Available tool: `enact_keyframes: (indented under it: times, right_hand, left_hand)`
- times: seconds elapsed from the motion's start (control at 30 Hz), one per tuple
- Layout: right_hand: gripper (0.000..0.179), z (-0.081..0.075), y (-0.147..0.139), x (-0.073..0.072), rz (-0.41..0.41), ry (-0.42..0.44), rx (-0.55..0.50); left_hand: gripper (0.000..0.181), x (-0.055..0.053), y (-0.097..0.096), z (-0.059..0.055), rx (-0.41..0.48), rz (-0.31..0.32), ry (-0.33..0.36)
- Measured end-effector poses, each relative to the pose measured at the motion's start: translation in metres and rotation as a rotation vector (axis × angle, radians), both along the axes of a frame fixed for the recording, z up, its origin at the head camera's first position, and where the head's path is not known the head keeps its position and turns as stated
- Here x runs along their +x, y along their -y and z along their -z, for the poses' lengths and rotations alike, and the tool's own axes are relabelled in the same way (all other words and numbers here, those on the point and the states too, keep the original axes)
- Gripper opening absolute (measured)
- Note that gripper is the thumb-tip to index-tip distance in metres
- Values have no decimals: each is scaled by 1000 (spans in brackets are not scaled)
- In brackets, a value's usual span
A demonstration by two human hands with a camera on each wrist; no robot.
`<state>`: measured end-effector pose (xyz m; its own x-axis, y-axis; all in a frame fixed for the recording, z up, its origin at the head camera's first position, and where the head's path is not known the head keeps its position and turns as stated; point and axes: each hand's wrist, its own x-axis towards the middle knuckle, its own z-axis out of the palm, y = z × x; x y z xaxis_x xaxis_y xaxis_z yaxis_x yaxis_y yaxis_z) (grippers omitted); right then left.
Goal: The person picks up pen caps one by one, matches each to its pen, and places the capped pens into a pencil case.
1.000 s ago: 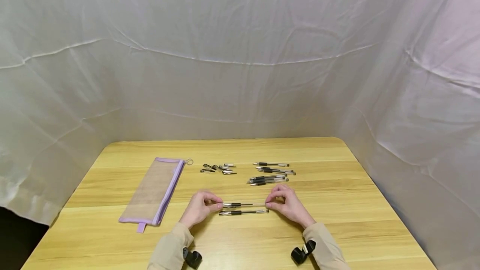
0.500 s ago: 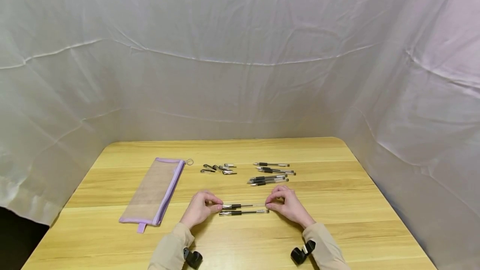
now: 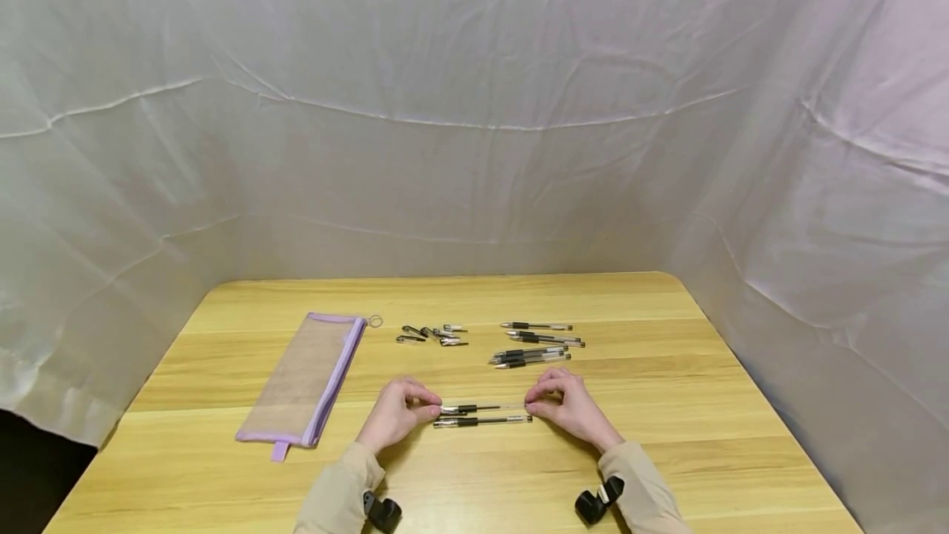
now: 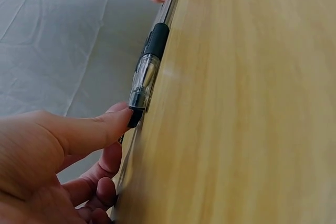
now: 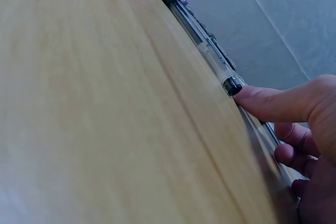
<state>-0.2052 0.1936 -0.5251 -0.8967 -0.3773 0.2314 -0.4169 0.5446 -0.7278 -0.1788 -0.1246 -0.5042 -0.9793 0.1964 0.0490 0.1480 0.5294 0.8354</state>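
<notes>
Two black-gripped clear gel pens lie side by side, crosswise in front of me. My left hand (image 3: 396, 414) pinches the left, capped-looking end of the farther gel pen (image 3: 469, 408) between thumb and fingers. At that pen's right end my right hand (image 3: 569, 404) pinches with thumb and index finger. Just nearer to me is the second gel pen (image 3: 467, 421), its clear cap on; the left thumb lies by its cap (image 4: 144, 77) in the left wrist view. In the right wrist view the right thumb is beside its black end plug (image 5: 232, 85). Both wrist views largely hide the farther pen.
Beyond the hands, several loose pen caps (image 3: 452, 342) lie in a cluster. To their right are several uncapped gel pens (image 3: 537, 339), tips leftward. A purple-edged mesh zip pouch (image 3: 300, 381) lies flat at the left of the wooden table (image 3: 667, 435). Grey cloth (image 3: 474, 188) surrounds the table.
The farther gel pen has shifted very slightly toward me, closer to the nearer one. Both hands stay in nearly the same place.
</notes>
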Motion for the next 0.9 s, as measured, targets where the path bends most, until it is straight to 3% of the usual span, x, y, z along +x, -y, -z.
enact_keyframes:
  times: [0.17,0.43,0.57,0.77,0.9]
  right_hand:
    - [15,1,-2,0,27,34,-113]
    - [21,2,-13,-7,220,8,-193]
    - [28,-1,-21,-16,305,14,-282]
    - [34,-2,-29,-29,442,-12,-307]
    - [35,1,-30,-32,484,-8,-298]
  left_hand:
    - [13,1,0,0,26,-15,42]
    - [19,4,1,-3,224,-65,99]
    - [23,5,4,-4,290,-73,116]
    - [26,7,7,-4,317,-75,127]
    - [27,8,7,-5,322,-75,138]
